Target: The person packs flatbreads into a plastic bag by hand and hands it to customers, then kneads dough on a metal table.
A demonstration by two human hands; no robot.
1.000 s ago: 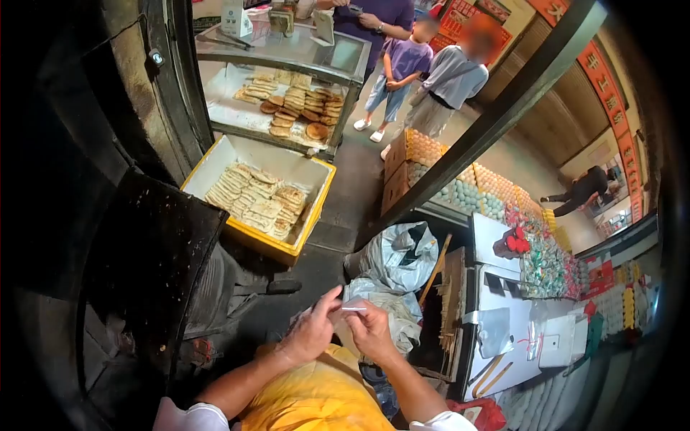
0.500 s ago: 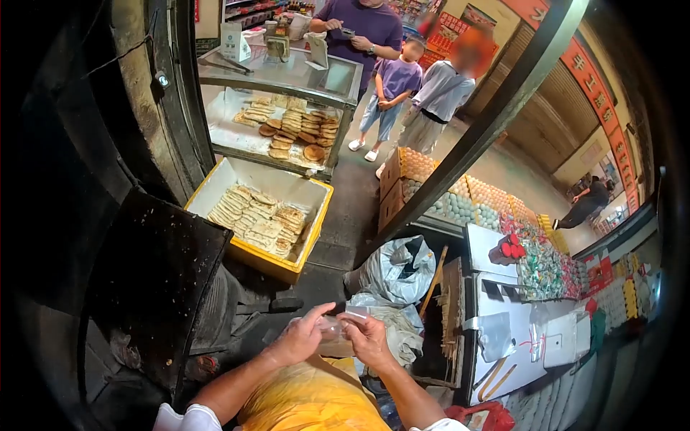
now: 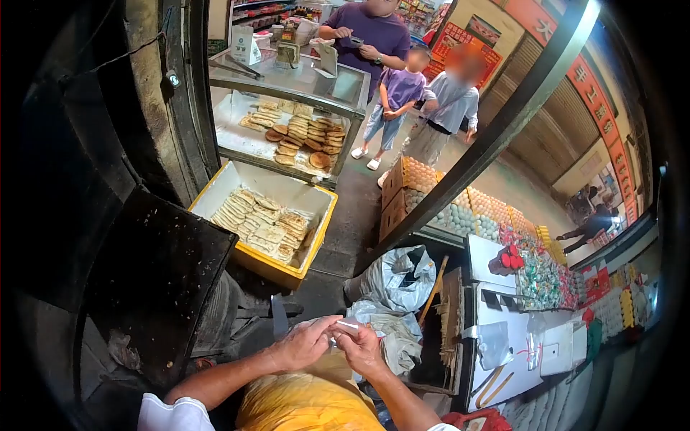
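Observation:
My left hand and my right hand meet in front of my yellow apron. Between their fingers is a small piece of clear plastic, perhaps a bag, with a pale edge showing at my right thumb and forefinger. Both hands are closed on it, and the fingers cover most of it. A thin grey-blue strip stands up just left of my left hand; whether it belongs to the plastic I cannot tell. Ahead lies a yellow-rimmed foam box holding several flatbreads.
A glass case with baked breads stands beyond the box. A dark metal surface is at left. Grey sacks, a white table and egg trays are at right, behind a slanting post. Three people stand outside.
My hands have drawn slightly closer and lower, covering more of the plastic. The grey-blue strip now stands up at the left. The view has shifted a little; a person outside has moved an arm.

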